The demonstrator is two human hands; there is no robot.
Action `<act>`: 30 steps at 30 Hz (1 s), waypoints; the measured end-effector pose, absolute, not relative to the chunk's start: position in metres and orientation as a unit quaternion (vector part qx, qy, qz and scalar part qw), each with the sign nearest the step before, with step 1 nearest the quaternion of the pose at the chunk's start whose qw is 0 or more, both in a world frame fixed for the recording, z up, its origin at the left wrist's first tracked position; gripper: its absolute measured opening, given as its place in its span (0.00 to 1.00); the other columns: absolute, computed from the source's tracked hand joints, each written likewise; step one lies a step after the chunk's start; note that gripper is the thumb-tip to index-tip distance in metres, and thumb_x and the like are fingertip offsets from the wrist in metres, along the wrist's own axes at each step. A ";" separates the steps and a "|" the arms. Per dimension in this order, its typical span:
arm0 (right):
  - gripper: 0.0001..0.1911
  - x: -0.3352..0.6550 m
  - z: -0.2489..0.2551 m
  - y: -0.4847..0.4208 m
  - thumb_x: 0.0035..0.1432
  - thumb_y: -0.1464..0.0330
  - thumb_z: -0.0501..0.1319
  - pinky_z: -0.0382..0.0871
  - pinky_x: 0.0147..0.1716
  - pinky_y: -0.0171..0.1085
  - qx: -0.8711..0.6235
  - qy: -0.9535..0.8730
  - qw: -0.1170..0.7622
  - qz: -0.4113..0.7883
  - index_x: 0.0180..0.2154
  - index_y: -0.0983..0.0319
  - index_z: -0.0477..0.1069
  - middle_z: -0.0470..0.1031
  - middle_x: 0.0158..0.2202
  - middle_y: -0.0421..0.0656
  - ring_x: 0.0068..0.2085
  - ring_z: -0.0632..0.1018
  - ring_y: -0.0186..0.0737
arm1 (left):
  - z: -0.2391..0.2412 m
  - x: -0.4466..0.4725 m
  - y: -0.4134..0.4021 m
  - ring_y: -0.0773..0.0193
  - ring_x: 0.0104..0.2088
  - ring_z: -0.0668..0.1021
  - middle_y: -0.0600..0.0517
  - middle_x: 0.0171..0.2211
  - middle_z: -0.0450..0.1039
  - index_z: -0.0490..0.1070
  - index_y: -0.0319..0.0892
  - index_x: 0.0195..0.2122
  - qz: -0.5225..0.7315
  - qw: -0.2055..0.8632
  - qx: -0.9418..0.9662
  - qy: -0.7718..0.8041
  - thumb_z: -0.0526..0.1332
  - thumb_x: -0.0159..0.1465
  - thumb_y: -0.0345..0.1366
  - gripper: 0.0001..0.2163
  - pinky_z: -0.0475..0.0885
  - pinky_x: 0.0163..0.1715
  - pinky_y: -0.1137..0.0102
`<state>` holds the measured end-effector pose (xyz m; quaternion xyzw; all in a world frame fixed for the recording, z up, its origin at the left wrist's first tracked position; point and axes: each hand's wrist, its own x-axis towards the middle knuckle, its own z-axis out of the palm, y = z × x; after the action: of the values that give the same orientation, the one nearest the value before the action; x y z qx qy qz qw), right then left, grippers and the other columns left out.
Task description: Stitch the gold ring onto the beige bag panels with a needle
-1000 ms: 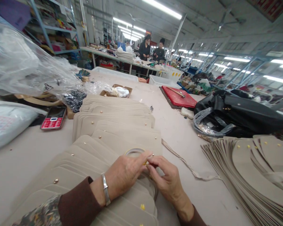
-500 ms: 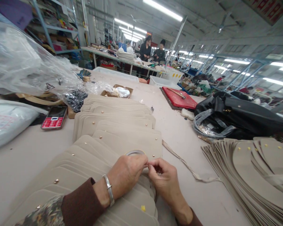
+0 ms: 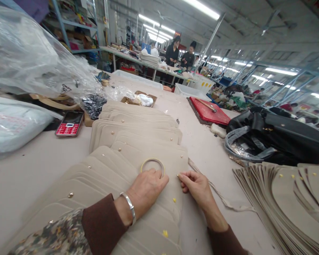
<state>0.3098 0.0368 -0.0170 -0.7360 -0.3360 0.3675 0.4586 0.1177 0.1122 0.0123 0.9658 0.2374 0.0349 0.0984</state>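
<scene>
My left hand [image 3: 149,187], with a silver bangle at the wrist, rests over the near edge of a round, yellow-rimmed ring or shallow dish [image 3: 153,160]. Its fingers are curled and their tips are hidden. My right hand [image 3: 196,187] pinches a tiny gold-coloured stud [image 3: 178,175] between thumb and forefinger, beside the right edge of the panels. Beneath both hands, overlapping beige panels [image 3: 146,145] lie fanned out. Several carry gold studs, and small yellow marks [image 3: 165,233] show on the nearer ones.
More beige panels [image 3: 287,187] lie fanned at right, with a black bag [image 3: 281,134] behind them. A strap [image 3: 223,200] crosses the table. A hammer [image 3: 206,105] lies on a red board [image 3: 211,112]. At left are a red-keyed phone [image 3: 69,124] and plastic bags [image 3: 32,60]. Two people [image 3: 180,55] stand far back.
My hands, fingertips together before, have come apart. The left has drawn back so the yellow-rimmed ring shows more; the right has moved right with the stud. The view has shifted slightly.
</scene>
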 end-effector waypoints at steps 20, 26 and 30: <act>0.10 0.296 -0.027 0.029 0.62 0.68 0.55 0.66 0.36 0.35 -0.762 -0.592 0.264 0.017 0.32 0.62 0.73 0.78 0.31 0.44 0.33 0.77 0.39 | 0.004 0.116 0.112 0.54 0.36 0.74 0.46 0.34 0.71 0.66 0.40 0.36 0.057 0.098 0.964 0.241 0.52 0.63 0.22 0.08 0.70 0.34 0.62; 0.12 0.293 -0.019 0.033 0.62 0.71 0.53 0.65 0.37 0.33 -0.742 -0.632 0.225 0.009 0.35 0.62 0.75 0.77 0.32 0.45 0.34 0.77 0.38 | 0.005 0.114 0.114 0.58 0.34 0.73 0.48 0.32 0.70 0.65 0.41 0.35 0.081 0.086 0.966 0.229 0.52 0.64 0.22 0.08 0.69 0.36 0.63; 0.10 0.291 -0.008 0.023 0.61 0.71 0.56 0.65 0.34 0.32 -0.726 -0.640 0.235 0.089 0.31 0.61 0.76 0.76 0.29 0.42 0.31 0.76 0.36 | 0.013 0.110 0.118 0.62 0.33 0.74 0.51 0.32 0.71 0.67 0.41 0.36 0.152 0.135 0.952 0.229 0.51 0.66 0.25 0.07 0.69 0.33 0.69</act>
<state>0.2912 0.0230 -0.0078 -0.7257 -0.6404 0.0885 0.2355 0.1097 0.1175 0.0126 0.9519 0.2293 0.1519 0.1349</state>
